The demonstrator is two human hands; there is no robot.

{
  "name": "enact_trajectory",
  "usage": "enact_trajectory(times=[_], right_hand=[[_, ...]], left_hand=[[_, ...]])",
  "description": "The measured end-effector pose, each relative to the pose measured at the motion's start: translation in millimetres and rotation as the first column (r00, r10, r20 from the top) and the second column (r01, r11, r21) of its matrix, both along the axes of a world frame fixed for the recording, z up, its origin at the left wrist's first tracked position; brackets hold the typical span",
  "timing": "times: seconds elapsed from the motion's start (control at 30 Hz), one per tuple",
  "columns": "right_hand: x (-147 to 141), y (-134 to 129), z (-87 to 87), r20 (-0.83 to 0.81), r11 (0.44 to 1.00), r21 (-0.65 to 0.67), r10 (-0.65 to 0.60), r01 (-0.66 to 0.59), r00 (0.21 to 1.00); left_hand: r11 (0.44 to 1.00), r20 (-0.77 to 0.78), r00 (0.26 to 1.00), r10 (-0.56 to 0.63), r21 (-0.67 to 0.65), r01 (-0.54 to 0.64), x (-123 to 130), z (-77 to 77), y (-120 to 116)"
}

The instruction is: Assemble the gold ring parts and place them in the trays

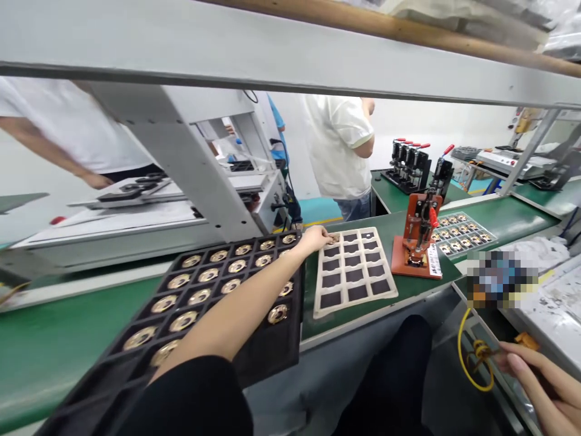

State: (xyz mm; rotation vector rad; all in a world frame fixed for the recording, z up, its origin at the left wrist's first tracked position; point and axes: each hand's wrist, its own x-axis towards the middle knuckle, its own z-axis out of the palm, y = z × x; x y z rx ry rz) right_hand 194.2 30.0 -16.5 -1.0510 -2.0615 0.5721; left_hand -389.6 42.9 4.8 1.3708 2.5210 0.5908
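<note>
My left hand (316, 238) reaches across a black tray (297, 339) to the far left compartment of a white tray (319, 312). Its fingers are closed around a small metal part (334, 237), partly hidden by the fingertips. Gold-coloured round parts (237, 266) sit in rows in the black tray, some covered by my forearm. At the lower right, my right hand (547, 381) pinches something thin beside a yellow cord loop (476, 387); what it grips is unclear. One small part (368, 235) lies in the white tray's far right compartment.
A red toggle-clamp fixture (415, 242) stands right of the white tray. Behind it lies a clear tray of gold parts (463, 233). Several black clamp fixtures (406, 166) stand farther back. A grey beam (290, 54) crosses overhead. Across the bench are other people (338, 145).
</note>
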Motion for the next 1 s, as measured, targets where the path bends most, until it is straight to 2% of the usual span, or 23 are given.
enact_trajectory(times=[0.07, 0.13, 0.17, 0.23, 0.27, 0.3, 0.33, 0.37, 0.4, 0.43, 0.47, 0.57, 0.67, 0.8, 0.9, 1.0], right_hand=[[1.2, -3.2, 3.1, -0.04, 0.994, -0.096, -0.05, 0.046, 0.998], [-6.3, -6.3, 7.5, -0.103, 0.976, -0.199, -0.111, 0.089, 0.988], [-12.6, -7.6, 9.9, -0.149, 0.966, -0.24, -0.132, 0.094, 0.98], [-28.1, -8.9, 15.9, -0.254, 0.957, -0.284, -0.133, 0.058, 0.958], [-36.3, -8.7, 19.7, -0.31, 0.96, -0.281, -0.109, 0.018, 0.944], [-43.9, -7.8, 24.1, -0.361, 0.964, -0.265, -0.07, -0.03, 0.93], [-50.4, -6.3, 29.2, -0.402, 0.967, -0.241, -0.019, -0.085, 0.915], [-55.2, -4.4, 34.6, -0.433, 0.967, -0.215, 0.034, -0.14, 0.901], [-57.9, -2.2, 40.1, -0.452, 0.965, -0.187, 0.082, -0.184, 0.888], [-58.2, 0.0, 45.3, -0.456, 0.964, -0.161, 0.117, -0.211, 0.882], [-56.2, 1.8, 49.9, -0.448, 0.966, -0.139, 0.133, -0.216, 0.884], [-39.4, 3.1, 58.6, -0.424, 0.987, -0.091, 0.081, -0.131, 0.902], [-16.4, -1.2, 60.7, -0.431, 0.995, -0.087, -0.001, -0.041, 0.903], [15.1, -10.0, 59.4, -0.401, 0.989, -0.118, -0.134, 0.094, 0.906], [48.5, -18.7, 57.7, -0.341, 0.963, -0.134, -0.265, 0.232, 0.902], [94.6, -32.9, 58.4, -0.296, 0.891, -0.098, -0.452, 0.444, 0.842]], left_hand=[[0.996, -0.01, 0.999, -0.033, 0.083, 0.034, 13.4, 9.7, -0.7], [0.974, -0.018, 0.992, -0.124, 0.191, 0.125, 41.5, 22.5, 0.0], [0.953, -0.022, 0.982, -0.186, 0.241, 0.186, 61.5, 29.1, 0.6], [0.864, -0.057, 0.931, -0.362, 0.356, 0.357, 111.0, 41.1, 1.3], [0.779, -0.099, 0.878, -0.469, 0.422, 0.464, 138.7, 46.2, 1.3], [0.594, -0.207, 0.764, -0.61, 0.519, 0.615, 166.9, 50.6, 1.1], [0.393, -0.329, 0.631, -0.702, 0.56, 0.73, 194.4, 54.6, 1.0], [0.203, -0.456, 0.498, -0.738, 0.553, 0.808, 220.3, 58.2, 1.1], [0.038, -0.566, 0.372, -0.736, 0.514, 0.857, 243.9, 61.5, 1.9], [-0.068, -0.64, 0.276, -0.717, 0.459, 0.886, 264.7, 64.4, 3.5], [-0.133, -0.684, 0.207, -0.699, 0.409, 0.903, 282.6, 67.1, 6.0], [-0.225, -0.718, 0.106, -0.688, 0.351, 0.909, 321.3, 72.3, 17.5], [-0.263, -0.696, 0.066, -0.715, 0.356, 0.897, 348.5, 73.0, 28.6], [-0.317, -0.628, -0.037, -0.777, 0.341, 0.885, 386.1, 69.5, 36.7], [-0.374, -0.563, -0.126, -0.817, 0.349, 0.859, 418.5, 69.9, 47.1], [-0.375, -0.447, -0.178, -0.877, 0.404, 0.834, 460.6, 79.8, 71.9]])
